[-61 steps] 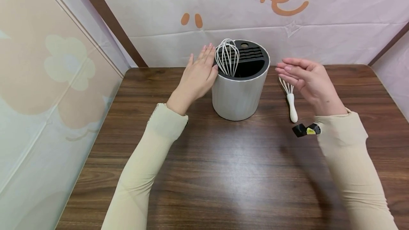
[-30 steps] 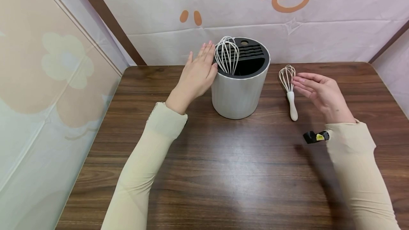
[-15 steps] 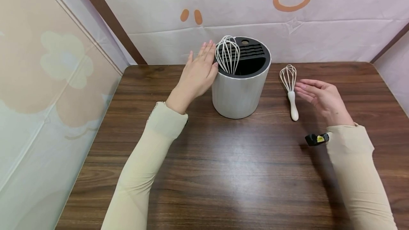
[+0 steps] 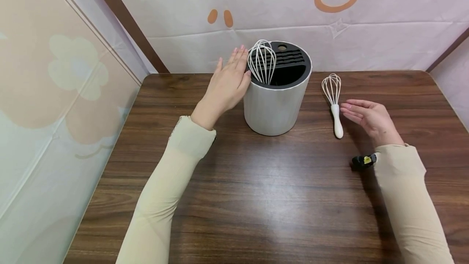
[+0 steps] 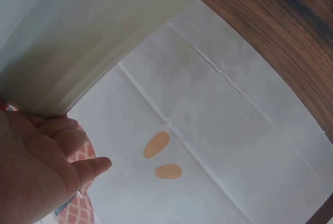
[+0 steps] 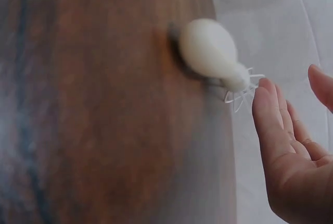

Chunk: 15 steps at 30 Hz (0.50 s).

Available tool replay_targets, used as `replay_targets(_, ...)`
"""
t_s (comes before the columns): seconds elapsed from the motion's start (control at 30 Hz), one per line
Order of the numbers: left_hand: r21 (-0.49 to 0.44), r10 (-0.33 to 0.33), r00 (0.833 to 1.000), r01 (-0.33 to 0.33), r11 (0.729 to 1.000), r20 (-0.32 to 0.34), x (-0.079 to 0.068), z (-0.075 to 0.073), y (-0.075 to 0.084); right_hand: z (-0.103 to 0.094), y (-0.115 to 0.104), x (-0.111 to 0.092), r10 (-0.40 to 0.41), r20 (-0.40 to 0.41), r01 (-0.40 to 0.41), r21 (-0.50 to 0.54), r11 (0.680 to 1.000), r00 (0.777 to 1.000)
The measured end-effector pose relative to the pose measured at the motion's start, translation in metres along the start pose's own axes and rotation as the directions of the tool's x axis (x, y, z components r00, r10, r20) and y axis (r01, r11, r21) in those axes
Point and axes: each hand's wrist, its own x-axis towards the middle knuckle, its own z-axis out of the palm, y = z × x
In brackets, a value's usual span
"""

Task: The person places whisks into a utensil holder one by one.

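Note:
My left hand (image 4: 227, 80) lies with straight fingers against the left side of a round utensil holder (image 4: 272, 111), which has a pale ribbed wall and a black slotted top. A white whisk (image 4: 261, 62) stands in the holder, its wire loops up and its handle hidden inside. To the right a smaller white whisk (image 4: 336, 121) lies on the table, wires toward the back. Just right of its handle is my right hand (image 4: 371, 119), fingers extended and holding nothing. In the right wrist view the whisk's handle (image 6: 208, 49) looms large beside the fingers.
The brown wood-grain table (image 4: 256, 199) ends at a white printed cloth (image 4: 395, 7) behind the holder. Another printed cloth (image 4: 55, 133) hangs along the left side. A small black device (image 4: 362, 161) sits at the right cuff.
My right hand has moved back from above the small whisk's wires, down toward me and to the right, beside its handle. The left hand and holder stay in place.

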Motion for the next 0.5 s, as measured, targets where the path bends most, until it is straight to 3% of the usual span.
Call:
replay_targets(0.3,-0.005,-0.002,1.000,0.002,1.000,0.000,0.0002,0.0002,-0.0003,-0.0049,0.0051,0.0017,0.020,0.012,-0.019,-0.051,0.999,1.000)
replay_targets(0.5,-0.005,-0.003,1.000,0.003,1.000,0.009,0.0002,-0.0015,0.0003,-0.0016,0.0082,0.0044,0.035,-0.029,-0.038,-0.113,0.993,0.999)
